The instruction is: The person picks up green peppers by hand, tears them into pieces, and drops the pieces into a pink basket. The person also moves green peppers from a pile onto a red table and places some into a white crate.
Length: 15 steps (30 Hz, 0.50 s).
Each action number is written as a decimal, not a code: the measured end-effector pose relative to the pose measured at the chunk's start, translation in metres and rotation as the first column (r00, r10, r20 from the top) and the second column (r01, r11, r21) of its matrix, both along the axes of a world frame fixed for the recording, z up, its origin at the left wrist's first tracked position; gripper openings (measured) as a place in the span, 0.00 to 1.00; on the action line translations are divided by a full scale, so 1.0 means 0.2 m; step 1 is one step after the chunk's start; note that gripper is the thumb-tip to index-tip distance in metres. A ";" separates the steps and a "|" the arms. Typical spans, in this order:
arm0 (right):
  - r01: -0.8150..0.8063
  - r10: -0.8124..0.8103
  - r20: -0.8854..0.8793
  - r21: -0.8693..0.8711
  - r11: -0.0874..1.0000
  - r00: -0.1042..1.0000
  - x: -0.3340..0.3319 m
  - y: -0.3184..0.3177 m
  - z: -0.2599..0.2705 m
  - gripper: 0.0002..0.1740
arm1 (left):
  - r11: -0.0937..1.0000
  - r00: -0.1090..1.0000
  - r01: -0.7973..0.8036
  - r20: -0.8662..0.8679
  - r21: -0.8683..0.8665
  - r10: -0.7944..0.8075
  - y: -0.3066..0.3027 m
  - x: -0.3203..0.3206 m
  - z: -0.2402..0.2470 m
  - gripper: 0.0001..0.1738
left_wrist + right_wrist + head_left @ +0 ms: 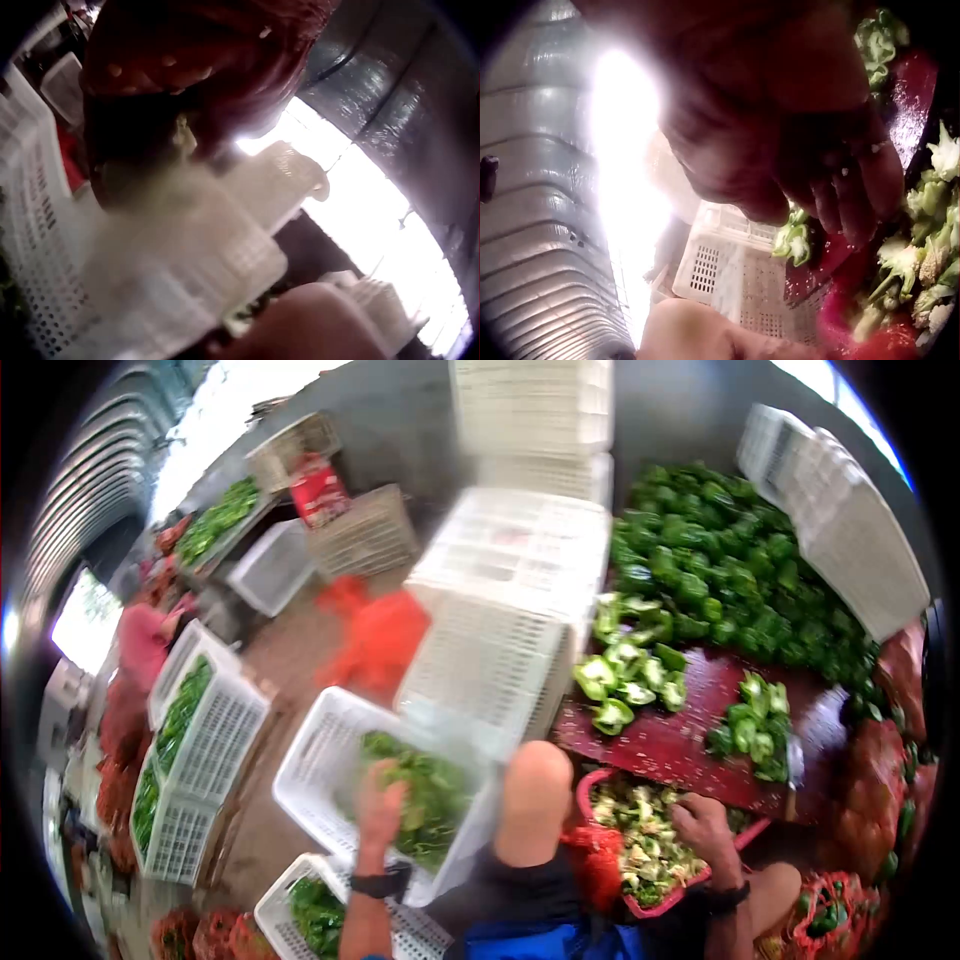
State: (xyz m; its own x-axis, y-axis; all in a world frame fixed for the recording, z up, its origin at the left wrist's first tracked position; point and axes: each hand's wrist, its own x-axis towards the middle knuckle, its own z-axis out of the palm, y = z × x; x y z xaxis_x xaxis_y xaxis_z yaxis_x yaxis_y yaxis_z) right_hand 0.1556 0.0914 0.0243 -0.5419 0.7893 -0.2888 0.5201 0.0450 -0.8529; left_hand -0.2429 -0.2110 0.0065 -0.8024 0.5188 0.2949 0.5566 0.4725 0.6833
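Note:
My left hand (383,800), blurred by motion, is over a white plastic crate (305,780) that holds green pepper pieces (430,800). In the left wrist view, pale seeds dot its fingers, and a greenish blur shows just below them. My right hand (703,825) hangs over a pink basket (583,790) of pepper cores and seeds (650,840). Its fingers are loosely curled with seeds stuck to them, and nothing shows in its grip in the right wrist view. Halved green peppers (630,675) and a second cut pile (757,725) lie on a dark red board (650,745).
Whole green peppers (700,550) are heaped behind the board. Stacked white crates (490,650) stand ahead, with a red-orange mesh bag (375,635) to their left. A smaller crate of greens (318,915) sits at my left. Further left are filled crates (215,730) and another person (145,635).

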 end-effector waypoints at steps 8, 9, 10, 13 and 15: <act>-0.166 0.149 0.111 0.154 0.974 0.983 0.06 0.09 -0.08 0.15 | 0.899 0.896 0.133 0.439 -0.418 0.071 -0.43 -0.16 -0.67 0.14; -0.132 0.110 0.121 0.192 0.973 0.987 0.09 0.12 -0.10 0.15 | 0.860 0.916 0.122 0.389 -0.496 0.095 -0.47 -0.18 -0.78 0.16; -0.100 0.073 0.127 0.230 0.968 0.989 0.11 0.17 -0.14 0.15 | 0.810 0.971 0.158 0.237 -0.565 -0.025 -0.52 -0.21 -0.85 0.20; 0.037 -0.144 0.191 0.473 0.880 0.971 0.24 0.37 -0.33 0.13 | 0.924 0.976 0.042 0.214 -0.381 0.044 -0.48 -0.25 -0.79 0.22; 0.205 -0.286 0.089 0.502 0.840 0.954 0.31 0.50 -0.41 0.10 | 0.986 0.900 -0.110 0.409 -0.124 0.151 -0.27 -0.20 -0.50 0.19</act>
